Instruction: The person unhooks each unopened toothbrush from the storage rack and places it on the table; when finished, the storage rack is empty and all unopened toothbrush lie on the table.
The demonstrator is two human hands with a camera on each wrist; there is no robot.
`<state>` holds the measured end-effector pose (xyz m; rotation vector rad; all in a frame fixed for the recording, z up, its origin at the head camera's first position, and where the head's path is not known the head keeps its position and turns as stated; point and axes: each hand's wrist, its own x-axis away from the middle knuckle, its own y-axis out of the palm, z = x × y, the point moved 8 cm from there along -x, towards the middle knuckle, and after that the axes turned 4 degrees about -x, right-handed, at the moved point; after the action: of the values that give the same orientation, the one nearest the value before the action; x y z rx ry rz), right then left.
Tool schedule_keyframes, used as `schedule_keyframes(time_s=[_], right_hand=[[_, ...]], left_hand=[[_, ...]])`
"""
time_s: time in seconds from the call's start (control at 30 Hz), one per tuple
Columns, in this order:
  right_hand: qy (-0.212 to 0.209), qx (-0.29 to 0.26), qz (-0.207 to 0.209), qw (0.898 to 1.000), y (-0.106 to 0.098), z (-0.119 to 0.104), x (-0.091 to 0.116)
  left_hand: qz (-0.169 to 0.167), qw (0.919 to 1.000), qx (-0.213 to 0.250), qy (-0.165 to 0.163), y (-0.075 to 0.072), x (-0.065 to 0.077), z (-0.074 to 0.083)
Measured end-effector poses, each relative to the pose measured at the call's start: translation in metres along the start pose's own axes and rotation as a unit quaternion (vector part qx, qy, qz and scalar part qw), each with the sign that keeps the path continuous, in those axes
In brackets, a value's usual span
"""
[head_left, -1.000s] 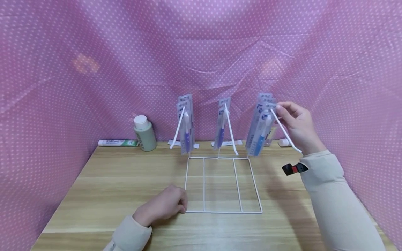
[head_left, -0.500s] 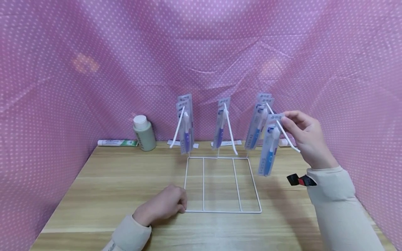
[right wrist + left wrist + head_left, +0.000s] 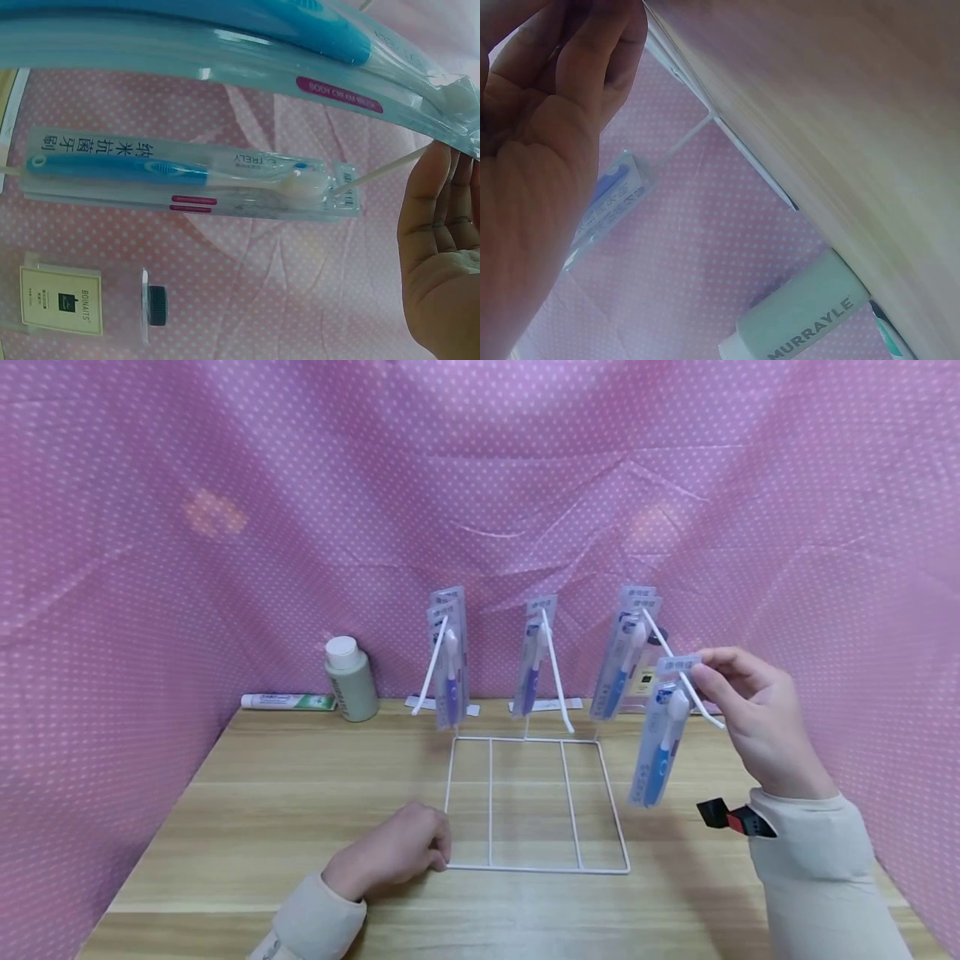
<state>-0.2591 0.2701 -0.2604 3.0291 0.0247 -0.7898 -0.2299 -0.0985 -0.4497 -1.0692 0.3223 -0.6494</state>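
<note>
My right hand pinches the top edge of a packaged blue toothbrush, which still hangs on the right prong near its front end. Farther back on that prong hang more blue toothbrush packs; the right wrist view shows one of these packs behind the held one. At the front left corner of the white wire rack, my left hand holds the frame with curled fingers. Purple toothbrush packs hang on the left prong and the middle prong.
A green bottle with a white cap and a toothpaste tube stand and lie at the back left. Behind the right prong is a clear bottle with a cream label. Pink dotted cloth surrounds the wooden table.
My right hand has drawn the front blue toothbrush pack forward along the right prong, away from the packs behind. My left hand has stayed on the rack's corner.
</note>
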Motion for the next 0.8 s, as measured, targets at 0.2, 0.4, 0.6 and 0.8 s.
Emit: schedule_keyframes(time_s=[0.2,0.4,0.6,0.8], right_hand=[[-0.012,0.000,0.033,0.999,-0.005,-0.005,0.019],[-0.057,-0.031,0.037,0.997,-0.005,-0.014,0.040],[-0.082,-0.047,0.005,0.995,0.000,-0.022,0.047],[-0.083,-0.033,0.008,0.996,-0.006,-0.031,0.056]], left_hand=[[-0.004,1.0000,-0.002,-0.007,0.003,-0.002,-0.001],[-0.009,0.9998,0.006,-0.018,0.003,-0.001,-0.003],[-0.009,0.9998,0.009,-0.013,0.000,0.001,-0.002],[-0.012,0.9999,0.000,-0.011,0.001,-0.001,-0.002]])
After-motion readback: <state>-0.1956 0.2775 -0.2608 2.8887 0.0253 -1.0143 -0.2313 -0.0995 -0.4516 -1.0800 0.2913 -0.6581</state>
